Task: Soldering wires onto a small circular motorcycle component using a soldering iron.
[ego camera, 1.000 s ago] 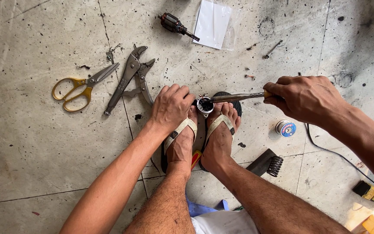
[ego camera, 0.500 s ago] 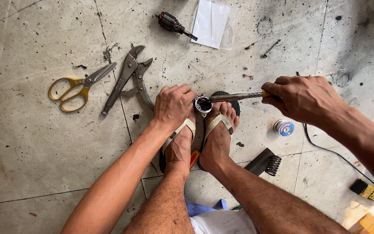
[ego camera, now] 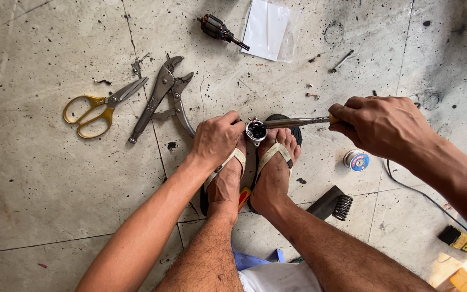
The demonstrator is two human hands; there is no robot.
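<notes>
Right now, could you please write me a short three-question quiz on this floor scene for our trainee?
1. True or false: the right hand holds the soldering iron.
2. What lies nearest the yellow-handled scissors? A) locking pliers B) solder spool C) plastic bag
3. Where does the left hand steady the small round part?

Key: 1 true; 2 A; 3 at the toes of the sandalled feet.

Left hand (ego camera: 215,138) at frame centre, knuckles up, fingers curled down and closed, forearm running in from the lower left. Right hand (ego camera: 382,125) at right of centre, clenched in a fist, knuckles toward the camera, wrist bent, forearm entering from the right edge. Hands well apart.
</notes>
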